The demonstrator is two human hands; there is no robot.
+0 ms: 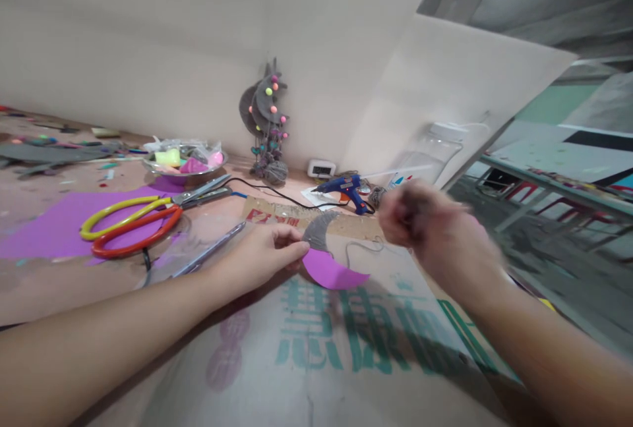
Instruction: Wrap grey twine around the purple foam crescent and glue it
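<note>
Our left hand (257,252) has thumb and fingers (297,254) pinched together on the outer curve of a crescent, about midway along it. The crescent lies just to the right of those fingers. Its far half is wrapped in grey yarn (320,229), and its near half is bare purple paper (332,272).

What matters most is how the crescent is turned: its long axis runs from a wrapped tip beyond our left fingers to a bare tip nearer us and further right, with the hollow side facing our right hand (445,229). The left hand is the nearer one, touching it; the right is raised, well apart, near the card's right edge. Its fingers are curled around a dark bundle (415,213), too blurred for us to name. A loose strand (366,244) loops between the crescent and the right hand; we cannot tell where it ends.

Under the crescent is printed cardboard (277,400), with open room on our side of the left fingers and between the bare tip and the right hand. Beyond the fingers, the glue gun (346,186) and its cord bound the space. To their left lie a pen (212,249) and, further off, the scissors (133,216) on the tabletop (30,288).
</note>
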